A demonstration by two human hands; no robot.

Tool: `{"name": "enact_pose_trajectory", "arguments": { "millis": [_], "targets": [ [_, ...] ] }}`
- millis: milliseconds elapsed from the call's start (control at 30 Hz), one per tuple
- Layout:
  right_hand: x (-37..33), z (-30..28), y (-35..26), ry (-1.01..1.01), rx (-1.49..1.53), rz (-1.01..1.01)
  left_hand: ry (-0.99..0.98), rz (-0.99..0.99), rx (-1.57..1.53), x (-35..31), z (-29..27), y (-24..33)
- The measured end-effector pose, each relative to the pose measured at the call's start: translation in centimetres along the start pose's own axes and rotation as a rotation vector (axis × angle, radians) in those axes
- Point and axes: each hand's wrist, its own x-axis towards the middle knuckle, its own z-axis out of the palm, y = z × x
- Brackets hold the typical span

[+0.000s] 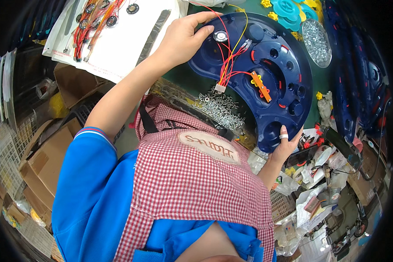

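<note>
Both my hands hold a dark blue, curved plastic toy housing (288,70), its hollow inside facing up. My left hand (185,39) grips its far left edge, thumb on top. At the near right end, my right hand (285,146), with a ring on one finger, pinches the rim. Inside the housing lie a small round speaker (220,36), red and yellow wires (228,61) and a white connector (220,88). An orange strip-shaped board (260,86) sits over yellow and red pieces near the middle. A clear-tipped part (246,44) lies among the wires.
Loose screws (220,109) are heaped at the bench edge before me. An oval dish of screws (316,43) stands beyond the housing, near turquoise parts (288,15). Wired speakers (111,21) rest on white sheets (105,56) at left. More blue housings (345,78) and a power screwdriver (340,146) are right.
</note>
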Motion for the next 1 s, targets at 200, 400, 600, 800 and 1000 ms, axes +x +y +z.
{"name": "enact_pose_trajectory", "arguments": {
  "millis": [200, 400, 600, 800, 1000],
  "targets": [
    [-0.3, -0.3, 0.1, -0.024, -0.003, -0.031, 0.014, -0.03, -0.05, -0.6, 0.2, -0.3],
    [-0.3, 0.6, 0.1, -0.001, -0.078, -0.045, -0.051, -0.094, 0.006, 0.1, 0.1, -0.8],
    [0.1, -0.6, -0.7, -0.102, 0.093, -0.057, -0.084, 0.009, -0.047, 0.0, 0.9, -3.4],
    [0.4, -0.4, -1.7, -0.109, -0.151, -0.107, -0.129, -0.095, -0.076, -0.4, -0.8, -3.3],
    [-1.1, -0.5, -0.3, -0.078, -0.143, -0.085, -0.161, -0.149, -0.193, 0.1, -0.4, -1.6]
  ]
}}
